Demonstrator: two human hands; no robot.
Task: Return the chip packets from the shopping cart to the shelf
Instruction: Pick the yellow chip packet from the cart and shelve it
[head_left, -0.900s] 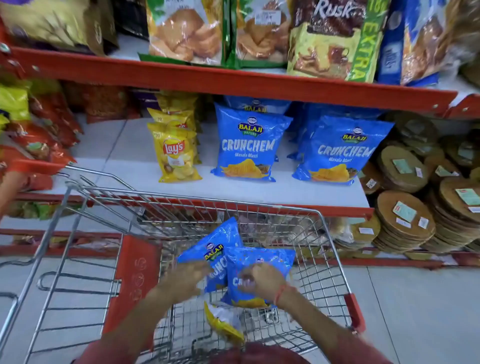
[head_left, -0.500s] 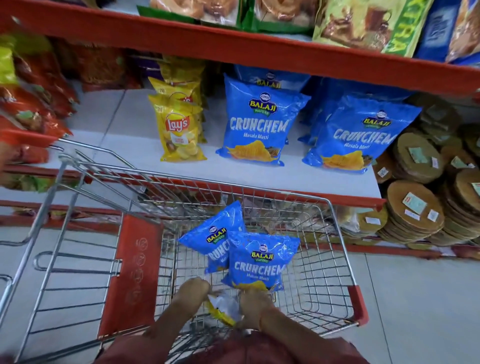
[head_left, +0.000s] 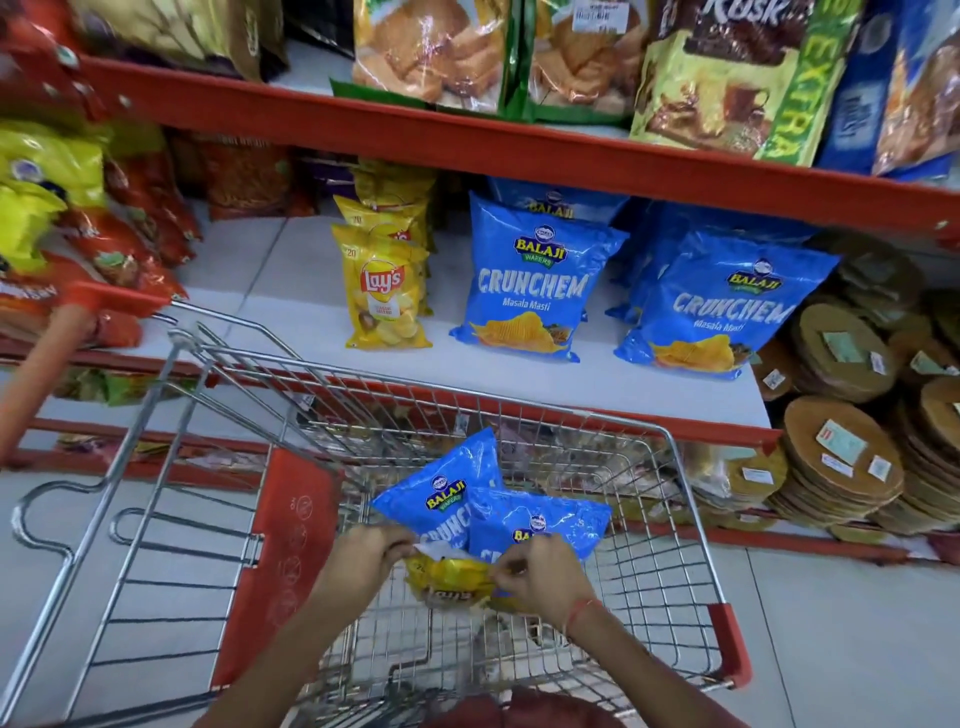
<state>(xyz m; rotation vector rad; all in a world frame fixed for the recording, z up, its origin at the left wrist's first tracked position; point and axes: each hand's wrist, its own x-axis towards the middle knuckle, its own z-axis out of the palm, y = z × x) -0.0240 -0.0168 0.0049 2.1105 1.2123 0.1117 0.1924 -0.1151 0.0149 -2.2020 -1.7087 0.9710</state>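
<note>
Inside the wire shopping cart (head_left: 691, 525), my left hand (head_left: 363, 558) and my right hand (head_left: 540, 577) both grip a yellow Lay's packet (head_left: 452, 579), lifted just above the cart's floor. Behind it two blue Balaji Crunchem packets (head_left: 447, 493) (head_left: 556, 519) lean together in the cart. On the white shelf (head_left: 270, 291) ahead stands a row of yellow Lay's packets (head_left: 382, 291). To their right are two stacks of blue Crunchem packets (head_left: 535, 280) (head_left: 722, 306).
A red upper shelf edge (head_left: 467, 140) overhangs the chip shelf, loaded with rusk bags (head_left: 727, 78). Red and yellow snack bags (head_left: 104, 223) crowd the left. Stacks of round brown papad packs (head_left: 841, 457) sit at the right. Another person's arm (head_left: 36, 374) reaches in at the far left.
Both hands left the blue packets, dropped to the yellow Lay's packet at the cart's bottom, took hold of it and raised it a little.
</note>
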